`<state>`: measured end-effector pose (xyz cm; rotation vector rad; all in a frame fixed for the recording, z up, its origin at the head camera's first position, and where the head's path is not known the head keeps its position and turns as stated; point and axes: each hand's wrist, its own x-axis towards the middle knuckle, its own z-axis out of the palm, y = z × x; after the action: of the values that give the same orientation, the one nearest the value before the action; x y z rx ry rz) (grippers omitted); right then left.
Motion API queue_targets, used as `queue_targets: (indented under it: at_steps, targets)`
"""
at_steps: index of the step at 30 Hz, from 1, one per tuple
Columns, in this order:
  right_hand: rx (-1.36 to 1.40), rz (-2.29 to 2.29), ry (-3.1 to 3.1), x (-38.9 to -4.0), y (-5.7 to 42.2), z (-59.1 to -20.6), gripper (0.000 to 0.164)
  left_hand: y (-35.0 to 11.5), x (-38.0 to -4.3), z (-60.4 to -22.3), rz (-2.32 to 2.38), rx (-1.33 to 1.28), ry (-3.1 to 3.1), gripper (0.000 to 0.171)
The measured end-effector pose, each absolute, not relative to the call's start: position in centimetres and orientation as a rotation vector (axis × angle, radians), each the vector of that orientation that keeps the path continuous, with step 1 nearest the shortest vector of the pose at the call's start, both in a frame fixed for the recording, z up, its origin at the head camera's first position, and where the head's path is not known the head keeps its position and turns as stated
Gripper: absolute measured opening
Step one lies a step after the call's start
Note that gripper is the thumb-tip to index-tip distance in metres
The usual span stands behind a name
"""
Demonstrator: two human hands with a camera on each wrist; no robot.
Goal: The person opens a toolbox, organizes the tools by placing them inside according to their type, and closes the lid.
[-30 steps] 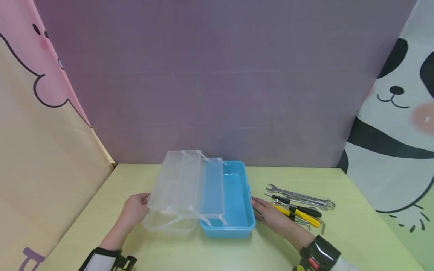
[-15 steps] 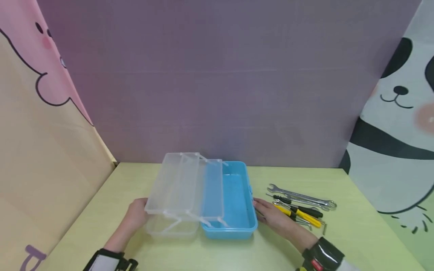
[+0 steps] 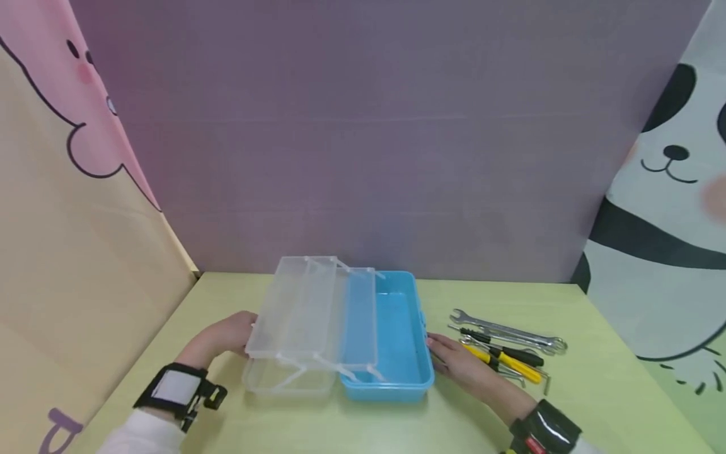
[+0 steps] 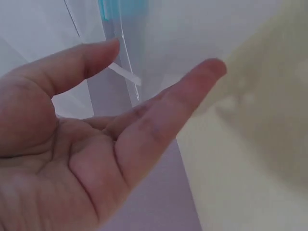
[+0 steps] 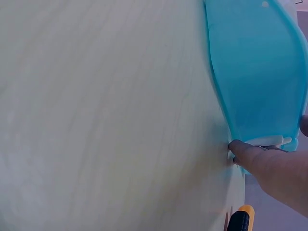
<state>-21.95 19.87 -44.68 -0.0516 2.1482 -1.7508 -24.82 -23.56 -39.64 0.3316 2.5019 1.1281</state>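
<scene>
On the counter (image 3: 601, 384), we are seeing the box (image 3: 397, 328) holding its place, with its clear trays (image 3: 292, 315) fanning out leftward above the clear lid (image 3: 289, 383). What we are finding changed is the left arm: it is reaching farther forward along the trays than half a second ago, bending at the wrist and bringing the white sleeve (image 3: 142, 432) into view. We are reading this as the left side being let go, the box and trays standing open unaided there.

The left grip (image 3: 231, 331) is lying just beside the trays' left edge, thumb and fingers spreading apart and pinching nothing; whether it is touching, we are not able to tell. The right grip (image 3: 460, 364) is resting nearly straight fingers on the box's right wall, so the box is sitting directly against it. Beyond it, wrenches (image 3: 507, 330) and screwdrivers (image 3: 518, 366) are lying near.
</scene>
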Motion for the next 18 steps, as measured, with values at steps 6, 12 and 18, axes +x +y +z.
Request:
queue_targets:
  at_steps: [6,12,18]
  targets:
    - [-0.046,-1.75,2.129,-21.9,19.7,-44.7,0.064,-23.2,-28.0,-38.8,1.002,0.214,2.474,0.017]
    - [-0.081,-1.746,2.131,-21.9,19.8,-44.6,0.064,-23.4,-30.4,-38.4,1.03,0.076,2.39,0.011]
    - [-0.068,-1.723,2.154,-21.9,20.0,-44.5,0.063,-23.4,-32.8,-38.6,1.102,0.095,2.276,0.019]
